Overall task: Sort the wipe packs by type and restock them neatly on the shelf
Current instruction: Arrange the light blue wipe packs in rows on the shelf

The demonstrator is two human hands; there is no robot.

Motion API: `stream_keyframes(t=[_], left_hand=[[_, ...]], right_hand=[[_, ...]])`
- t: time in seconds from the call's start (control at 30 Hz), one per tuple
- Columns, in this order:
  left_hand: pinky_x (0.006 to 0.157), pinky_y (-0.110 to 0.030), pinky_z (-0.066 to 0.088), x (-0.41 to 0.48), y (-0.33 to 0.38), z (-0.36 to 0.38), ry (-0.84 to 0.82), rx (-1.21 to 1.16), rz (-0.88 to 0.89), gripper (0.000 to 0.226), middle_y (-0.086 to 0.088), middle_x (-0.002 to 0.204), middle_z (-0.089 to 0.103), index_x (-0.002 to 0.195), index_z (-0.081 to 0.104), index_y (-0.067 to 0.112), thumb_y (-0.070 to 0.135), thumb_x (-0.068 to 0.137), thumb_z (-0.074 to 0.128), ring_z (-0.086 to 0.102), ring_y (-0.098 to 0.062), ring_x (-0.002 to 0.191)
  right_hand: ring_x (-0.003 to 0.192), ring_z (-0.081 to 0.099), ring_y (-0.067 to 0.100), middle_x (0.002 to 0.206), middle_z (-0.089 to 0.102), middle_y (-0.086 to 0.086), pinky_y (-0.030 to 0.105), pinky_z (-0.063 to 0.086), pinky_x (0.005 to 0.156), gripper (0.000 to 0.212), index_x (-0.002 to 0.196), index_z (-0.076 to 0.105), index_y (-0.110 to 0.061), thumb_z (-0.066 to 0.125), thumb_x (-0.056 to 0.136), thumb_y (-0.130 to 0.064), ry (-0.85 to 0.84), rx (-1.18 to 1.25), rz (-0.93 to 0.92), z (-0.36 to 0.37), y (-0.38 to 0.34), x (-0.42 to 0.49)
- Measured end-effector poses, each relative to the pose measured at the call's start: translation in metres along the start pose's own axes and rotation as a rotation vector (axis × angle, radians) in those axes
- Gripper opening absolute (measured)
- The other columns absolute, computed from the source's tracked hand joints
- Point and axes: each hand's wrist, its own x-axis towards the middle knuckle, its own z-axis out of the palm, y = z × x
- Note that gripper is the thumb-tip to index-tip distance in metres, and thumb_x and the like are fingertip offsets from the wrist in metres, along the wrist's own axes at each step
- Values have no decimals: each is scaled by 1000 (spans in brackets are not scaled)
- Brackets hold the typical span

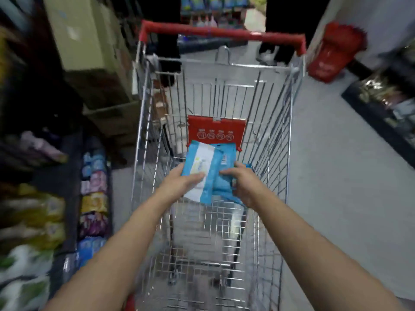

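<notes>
Both my hands reach into a wire shopping cart (278, 135). My left hand (179, 182) grips a light blue wipe pack with a white label (199, 162) by its lower left edge, thumb across the front. My right hand (244, 182) holds a second blue wipe pack (222, 187) that lies partly behind the first one. Both packs are lifted above the cart's wire floor. On the left, the shelf (94, 198) carries rows of wipe packs in blue, pink, yellow and purple.
The cart has a red handle (222, 33) at its far end and a red child-seat flap (216, 130). Cardboard boxes (89, 48) stack at the upper left. A red basket (334, 52) sits at the right. A person's legs (276, 30) stand beyond the cart.
</notes>
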Motion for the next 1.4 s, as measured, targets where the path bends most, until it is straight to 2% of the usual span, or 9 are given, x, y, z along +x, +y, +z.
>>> stream_keyframes(t=[0.27,0.47,0.6,0.67,0.8,0.97,1.1,1.3,1.4], left_hand=[[61,-12,50,-153,74,-23,393,-32,267,41,-7,99,64,108,53,7,-1,75,76,63,-2,73],[87,-38,54,-316,69,-56,742,32,333,117,-3,121,59,133,27,38,27,37,94,64,-19,103],[67,-11,48,-436,55,-71,1003,172,241,60,7,89,62,111,53,16,12,63,89,58,8,70],[58,-9,42,-497,44,-76,1153,192,152,41,8,82,62,99,60,12,17,68,86,55,3,65],[74,-22,51,-605,-1,-85,1391,-1,141,37,-6,98,73,100,67,3,17,70,84,66,-14,85],[58,-26,46,-707,-49,-101,1770,-169,244,34,-12,86,69,73,53,14,15,65,87,62,-19,74],[58,-33,47,-778,-87,-135,1868,6,73,43,-2,76,69,67,51,17,29,56,91,63,-16,68],[82,-33,48,-861,-131,-194,1737,250,-265,61,7,101,56,118,50,28,31,68,84,57,-16,91],[81,-29,43,-877,-146,-224,1694,442,-383,60,10,117,45,122,42,39,32,75,78,52,-15,101]], right_hand=[[95,68,34,118,66,19,45,58,76,58,127,53,-8,70,72,-2,-586,-66,-73,76,-86,-104],[75,72,21,99,73,11,32,59,62,40,109,63,-7,72,71,-3,-949,-214,-43,166,-68,-196],[69,72,21,92,74,11,31,58,56,33,111,60,-8,62,78,-5,-1137,-285,35,232,-31,-265],[73,72,24,97,74,14,31,57,56,36,113,61,-6,63,77,-5,-1238,-340,77,263,-9,-303],[72,72,24,97,73,14,31,57,55,37,109,65,-5,65,73,-5,-1432,-437,145,313,36,-378],[76,71,25,101,72,16,32,57,58,43,115,63,-1,67,72,-7,-1534,-493,166,385,99,-457],[89,70,29,105,72,15,37,57,70,48,115,62,-2,74,69,-3,-1585,-552,33,456,148,-512],[85,71,22,97,73,6,34,57,69,42,102,62,-9,79,67,7,-1479,-558,-168,554,220,-566],[85,70,18,97,71,3,31,58,70,40,99,60,-13,78,69,8,-1434,-543,-244,590,249,-584]])
